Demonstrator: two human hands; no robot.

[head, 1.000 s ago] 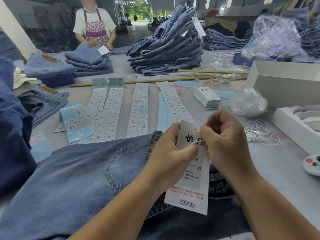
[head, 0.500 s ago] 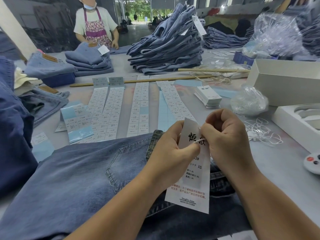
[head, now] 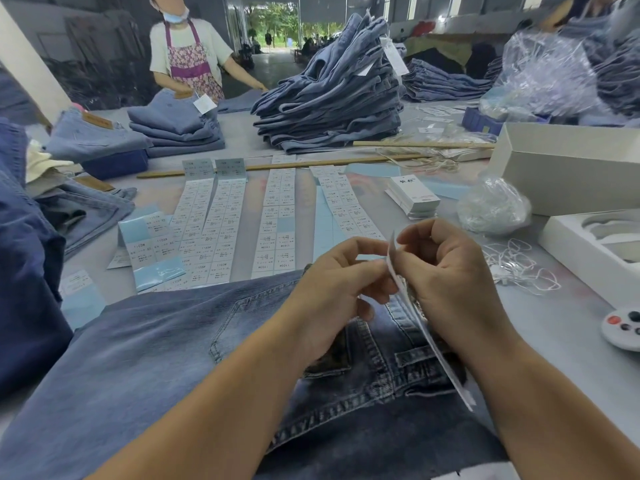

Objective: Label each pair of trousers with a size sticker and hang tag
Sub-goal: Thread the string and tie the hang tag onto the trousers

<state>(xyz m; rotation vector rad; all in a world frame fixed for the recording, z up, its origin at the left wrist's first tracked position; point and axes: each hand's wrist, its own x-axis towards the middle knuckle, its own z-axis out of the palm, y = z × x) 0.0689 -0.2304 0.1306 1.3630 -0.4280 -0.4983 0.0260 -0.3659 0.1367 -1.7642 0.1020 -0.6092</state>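
Note:
A pair of blue jeans [head: 145, 358] lies flat in front of me, back pocket and waistband up. Above the waistband both hands hold a long white hang tag [head: 436, 348], now turned edge-on so only its thin side shows. My left hand [head: 339, 289] pinches the tag near its top from the left. My right hand [head: 446, 271] pinches the same top end from the right, fingers curled. Strips of size stickers [head: 277, 220] lie on the table beyond the jeans. The tag's string is hidden between my fingers.
A stack of hang tags [head: 414, 197] and a bag of strings [head: 493, 207] lie right of the stickers; loose white strings [head: 516, 265] beside them. White boxes [head: 568, 171] stand at right. A tall jeans pile [head: 332, 98] and another worker [head: 188, 53] are at the back.
The hang tag has turned from facing me to edge-on. My hands have drawn slightly apart at its top. The worker at the back has reached an arm toward the jeans pile.

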